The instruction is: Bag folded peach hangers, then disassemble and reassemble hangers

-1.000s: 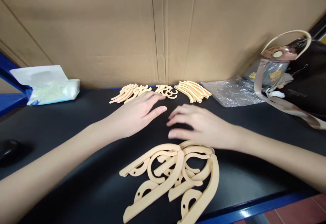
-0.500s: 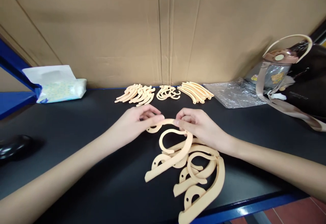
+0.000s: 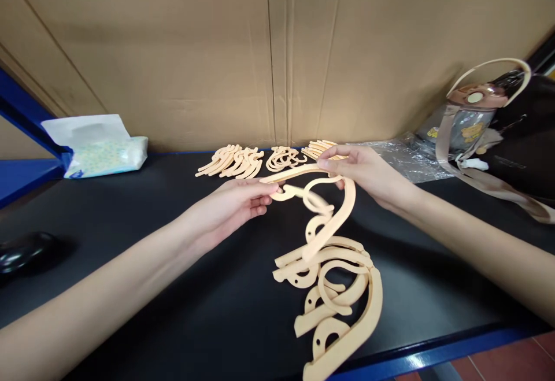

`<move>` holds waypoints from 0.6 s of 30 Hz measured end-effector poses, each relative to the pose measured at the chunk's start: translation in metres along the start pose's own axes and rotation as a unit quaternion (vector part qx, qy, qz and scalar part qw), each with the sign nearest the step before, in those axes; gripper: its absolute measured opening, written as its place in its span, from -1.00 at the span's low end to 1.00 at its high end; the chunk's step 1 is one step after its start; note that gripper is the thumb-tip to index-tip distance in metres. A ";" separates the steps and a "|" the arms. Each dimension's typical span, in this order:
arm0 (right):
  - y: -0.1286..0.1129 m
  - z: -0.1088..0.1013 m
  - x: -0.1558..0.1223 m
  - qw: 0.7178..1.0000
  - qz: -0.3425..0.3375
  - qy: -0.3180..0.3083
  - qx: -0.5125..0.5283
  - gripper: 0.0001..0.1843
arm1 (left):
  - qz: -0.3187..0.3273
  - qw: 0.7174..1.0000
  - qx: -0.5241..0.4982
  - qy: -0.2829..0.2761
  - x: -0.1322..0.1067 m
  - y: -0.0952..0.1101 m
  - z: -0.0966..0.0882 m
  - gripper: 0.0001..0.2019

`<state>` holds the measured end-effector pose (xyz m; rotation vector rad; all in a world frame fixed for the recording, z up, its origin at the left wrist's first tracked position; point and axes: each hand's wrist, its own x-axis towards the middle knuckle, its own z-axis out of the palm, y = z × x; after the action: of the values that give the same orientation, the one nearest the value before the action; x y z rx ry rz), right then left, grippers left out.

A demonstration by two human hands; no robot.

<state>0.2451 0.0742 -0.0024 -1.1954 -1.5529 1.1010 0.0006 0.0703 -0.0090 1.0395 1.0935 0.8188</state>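
Between my hands hangs a beige plastic folding hanger (image 3: 336, 228), lifted over the black tabletop. It has two bent arms, a curved hook and holed tabs at the arm ends. My left hand (image 3: 229, 204) pinches the end of one arm between thumb and fingers. Closed around the top joint, beside the hook's base, is my right hand (image 3: 368, 173); its fingers partly hide that joint. Below lie several similar hangers (image 3: 375, 300), overlapping one another near the front edge.
Along the back lie loose curved arms (image 3: 229, 160), hooks (image 3: 281, 159) and more arms (image 3: 316, 148). A tissue pack (image 3: 106, 152) sits back left, a black mouse (image 3: 26, 251) at left. Clear plastic wrap (image 3: 403, 155), a strapped bottle (image 3: 466, 124) and a dark bag (image 3: 526, 144) are right.
Both hands have lifted the hanger up and away from the others on the table. It has shifted right, and my left hand has turned, showing more of its palm side.
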 end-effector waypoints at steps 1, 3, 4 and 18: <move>0.002 -0.006 0.005 1.000 0.006 -0.003 -0.005 -0.60 | 0.004 1.000 0.002 -0.003 0.003 0.001 0.001 -0.93; 0.006 -0.018 0.013 0.999 0.012 -0.020 -0.026 -0.59 | 0.002 1.000 0.010 0.003 0.007 0.003 0.002 -0.89; 0.008 -0.023 0.017 0.998 0.009 -0.033 -0.049 -0.59 | -0.002 1.000 0.013 0.008 0.009 0.004 0.004 -0.88; -0.006 -0.015 0.034 0.655 -0.273 -0.111 -0.695 -0.75 | -0.046 0.995 -0.017 -0.091 0.044 0.022 0.062 -0.75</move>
<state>0.2523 0.1090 0.0113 -1.2418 -2.8067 -0.6560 0.0712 0.1015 0.0055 1.0078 0.9625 0.6538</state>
